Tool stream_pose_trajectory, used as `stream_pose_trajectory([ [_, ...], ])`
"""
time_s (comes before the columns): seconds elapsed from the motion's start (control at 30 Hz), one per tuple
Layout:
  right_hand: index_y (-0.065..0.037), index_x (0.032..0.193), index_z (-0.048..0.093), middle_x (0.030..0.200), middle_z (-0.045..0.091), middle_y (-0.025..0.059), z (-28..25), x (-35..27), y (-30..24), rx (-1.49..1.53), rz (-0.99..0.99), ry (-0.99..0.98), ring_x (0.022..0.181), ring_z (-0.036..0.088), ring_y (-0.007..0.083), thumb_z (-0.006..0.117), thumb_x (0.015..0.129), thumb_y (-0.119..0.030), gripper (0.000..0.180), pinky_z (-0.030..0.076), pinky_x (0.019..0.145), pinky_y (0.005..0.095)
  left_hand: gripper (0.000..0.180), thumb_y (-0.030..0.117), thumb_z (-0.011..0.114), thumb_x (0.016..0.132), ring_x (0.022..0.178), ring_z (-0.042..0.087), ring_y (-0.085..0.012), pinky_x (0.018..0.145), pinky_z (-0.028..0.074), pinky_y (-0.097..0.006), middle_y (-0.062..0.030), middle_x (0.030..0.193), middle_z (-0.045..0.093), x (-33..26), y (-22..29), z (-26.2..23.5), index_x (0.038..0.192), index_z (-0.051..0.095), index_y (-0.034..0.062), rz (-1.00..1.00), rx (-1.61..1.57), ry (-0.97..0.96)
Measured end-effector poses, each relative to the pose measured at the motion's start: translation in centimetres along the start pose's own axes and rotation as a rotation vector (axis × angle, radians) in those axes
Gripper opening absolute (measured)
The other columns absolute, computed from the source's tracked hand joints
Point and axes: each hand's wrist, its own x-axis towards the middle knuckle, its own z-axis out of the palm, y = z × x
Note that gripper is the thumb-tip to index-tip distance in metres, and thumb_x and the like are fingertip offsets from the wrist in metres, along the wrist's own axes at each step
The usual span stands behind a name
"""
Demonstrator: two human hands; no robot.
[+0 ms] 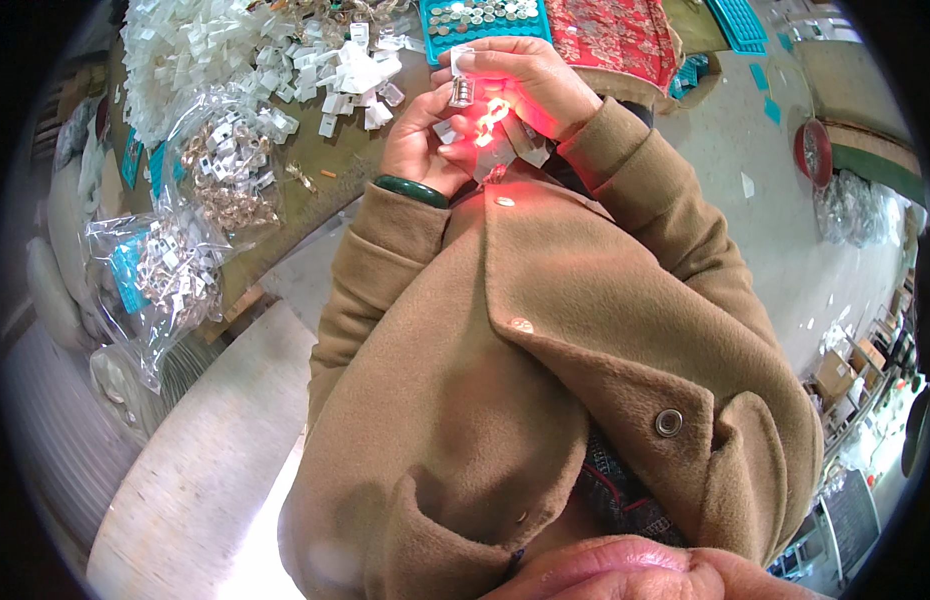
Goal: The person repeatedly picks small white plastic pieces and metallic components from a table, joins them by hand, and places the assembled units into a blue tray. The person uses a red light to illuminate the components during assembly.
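Observation:
Close together at the table's edge, my two hands meet around a small white plastic card (462,60) with a shiny silver-coloured ridged piece (463,93) at its lower end. My right hand (530,75) pinches the card's top between thumb and finger. My left hand (420,145), a dark green bangle at its wrist, has its fingers closed at the lower part of the card. Another white card (446,131) shows between the left fingers. A bright red glow lights my palms and hides some of the fingers. White pieces (533,152) show below the right hand.
A large heap of white plastic cards (205,50) covers the table's far left. Clear bags (230,165) of cards and gold-coloured pieces lie nearer. A teal tray (475,22) with round silver-coloured pieces stands beyond my hands, beside a red patterned cloth (610,45).

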Motion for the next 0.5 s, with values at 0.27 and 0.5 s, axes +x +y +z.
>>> stream_pose_trajectory([
  [0.27,0.002,0.123,0.061,0.112,0.067,0.0136,-1.3,0.1,-0.4,-0.313,-0.025,-0.089,0.097,0.066,0.0179,0.064,0.091,-0.013,0.035,0.055,0.085,0.0300,0.016,0.021,0.059,0.096,0.059,0.049,-0.0050,0.040,0.033,-0.017,-0.0038,0.094,0.067,0.5,-0.7,0.8,0.108,0.063,0.0097,0.087,-0.105,0.100],
  [0.5,-0.015,0.120,0.068,0.101,0.070,0.0066,-1.5,-0.5,0.8,-1.023,-0.578,-0.052,0.091,0.065,0.0115,0.072,0.084,-0.013,0.037,0.053,0.081,0.0267,0.024,0.025,0.062,0.095,0.060,0.046,-0.0035,0.041,0.032,-0.016,0.0027,0.086,0.058,0.7,-1.1,1.7,0.110,0.059,0.0067,0.036,-0.095,0.102],
])
